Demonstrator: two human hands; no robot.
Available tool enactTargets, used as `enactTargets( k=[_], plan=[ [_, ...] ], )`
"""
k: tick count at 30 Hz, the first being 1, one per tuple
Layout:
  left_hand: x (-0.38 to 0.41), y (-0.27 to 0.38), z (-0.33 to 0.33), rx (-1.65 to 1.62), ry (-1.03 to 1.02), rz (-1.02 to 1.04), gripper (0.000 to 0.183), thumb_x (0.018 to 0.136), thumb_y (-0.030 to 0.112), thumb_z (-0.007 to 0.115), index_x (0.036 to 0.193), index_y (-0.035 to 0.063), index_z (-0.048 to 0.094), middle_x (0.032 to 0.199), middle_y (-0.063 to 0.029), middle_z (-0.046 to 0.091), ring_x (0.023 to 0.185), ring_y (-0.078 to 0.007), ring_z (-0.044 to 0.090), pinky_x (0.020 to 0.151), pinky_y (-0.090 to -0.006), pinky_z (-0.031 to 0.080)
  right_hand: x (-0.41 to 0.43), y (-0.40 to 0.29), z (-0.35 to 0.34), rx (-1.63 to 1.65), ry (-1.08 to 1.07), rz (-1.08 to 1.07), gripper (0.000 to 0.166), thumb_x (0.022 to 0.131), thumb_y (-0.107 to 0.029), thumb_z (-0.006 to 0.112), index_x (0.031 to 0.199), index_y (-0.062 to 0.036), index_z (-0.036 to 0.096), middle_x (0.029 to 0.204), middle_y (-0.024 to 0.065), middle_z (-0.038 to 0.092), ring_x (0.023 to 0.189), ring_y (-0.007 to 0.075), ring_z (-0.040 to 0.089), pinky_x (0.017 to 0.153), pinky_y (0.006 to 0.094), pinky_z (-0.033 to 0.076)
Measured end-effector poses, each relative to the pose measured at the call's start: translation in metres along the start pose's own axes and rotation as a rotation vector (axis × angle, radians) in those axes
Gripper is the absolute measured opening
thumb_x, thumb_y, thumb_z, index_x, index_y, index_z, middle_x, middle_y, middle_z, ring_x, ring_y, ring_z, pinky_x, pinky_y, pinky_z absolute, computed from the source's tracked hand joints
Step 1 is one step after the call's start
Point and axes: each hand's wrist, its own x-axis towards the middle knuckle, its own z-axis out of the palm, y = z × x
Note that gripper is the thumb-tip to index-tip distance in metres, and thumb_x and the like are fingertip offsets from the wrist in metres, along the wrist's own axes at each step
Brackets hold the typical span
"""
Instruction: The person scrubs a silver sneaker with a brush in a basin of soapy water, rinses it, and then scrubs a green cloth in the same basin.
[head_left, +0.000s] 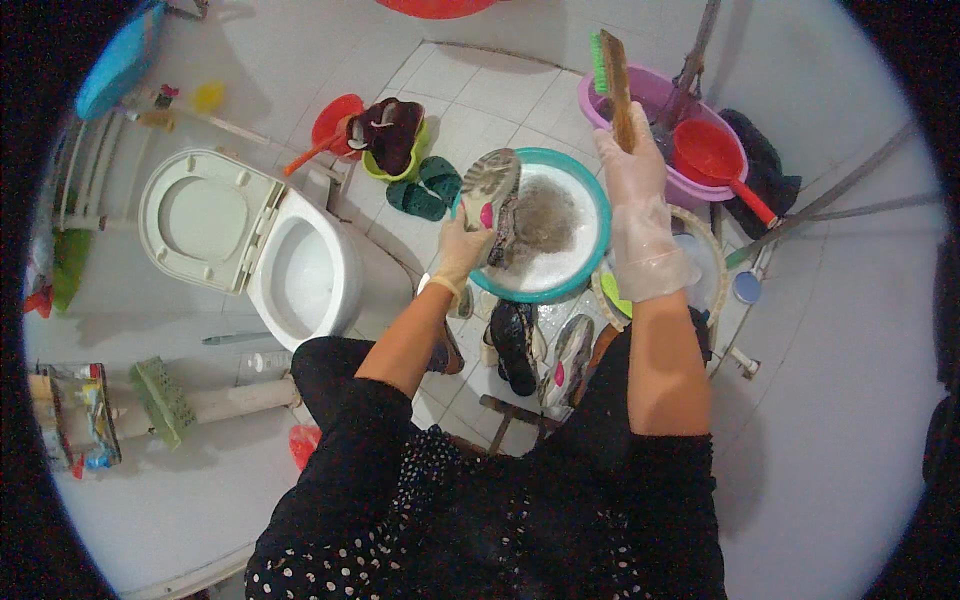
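Gloved in thin translucent plastic, my left hand (463, 251) grips a dirty shoe (491, 184) by one end. Its pale patterned sole with a pink patch shows, and it is held over the left side of a teal basin (602, 247). White suds and a grey-brown patch of dirty foam (551, 217) cover the basin's water. My right hand (637, 169), gloved too, holds a wooden scrub brush (616, 82) upright by its handle. The brush's green bristles face left, raised apart from the shoe and beyond the basin's right rim.
A similar shoe (571, 360) and a black shoe (514, 345) lie before the basin. Left stands a toilet (345, 262) with lid raised. Green slippers (424, 187) and a yellow-green tub (418, 154) sit behind. A purple tub (589, 97) holds a red dipper (705, 154).
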Motion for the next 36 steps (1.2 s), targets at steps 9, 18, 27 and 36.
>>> enactTargets(
  k=[9, 18, 27, 36],
  plan=[
    [-0.028, -0.029, -0.029, -1.607, -0.393, -0.433, 0.053, 0.099, 0.033, 0.055, 0.141, 0.0016, 0.049, 0.135, -0.0202, 0.061, 0.117, -0.0387, 0.064, 0.102, -0.0559, 0.052, -0.005, -0.01, 0.008, 0.088, -0.019, 0.001, 0.068, 0.091, -0.02, 0.07, 0.152, -0.0072, 0.044, 0.126, 0.0132, 0.067, 0.112, 0.0221, 0.066, 0.098, 0.0332, 0.049],
    [-0.04, -0.003, -0.055, -2.13, -0.46, -0.349, 0.074, 0.098, 0.05, 0.042, 0.155, 0.0028, 0.033, 0.151, -0.0327, 0.039, 0.126, -0.056, 0.048, 0.108, -0.0647, 0.04, -0.005, -0.007, 0.01, 0.027, -0.059, 0.061, 0.068, 0.093, -0.022, 0.066, 0.155, -0.0119, 0.039, 0.135, 0.0139, 0.062, 0.121, 0.025, 0.062, 0.104, 0.0355, 0.045],
    [-0.046, 0.037, -0.083, -2.14, -0.583, -0.289, 0.082, 0.094, 0.056, 0.036, 0.156, 0.0016, 0.031, 0.153, -0.037, 0.033, 0.117, -0.0581, 0.054, 0.101, -0.0653, 0.047, -0.008, -0.015, 0.009, -0.036, -0.151, 0.041, 0.068, 0.093, -0.021, 0.066, 0.154, -0.0122, 0.04, 0.139, 0.0182, 0.06, 0.129, 0.0306, 0.059, 0.106, 0.0365, 0.045],
    [-0.039, 0.062, -0.091, -2.285, -0.6, -0.066, 0.07, 0.095, 0.048, 0.046, 0.147, 0.0026, 0.045, 0.145, -0.0284, 0.049, 0.127, -0.0493, 0.053, 0.102, -0.0661, 0.045, -0.082, -0.024, 0.051, 0.246, -0.515, -0.374, 0.066, 0.094, -0.029, 0.07, 0.154, -0.0215, 0.043, 0.125, 0.0194, 0.068, 0.115, 0.0323, 0.067, 0.095, 0.038, 0.051]
  ],
)
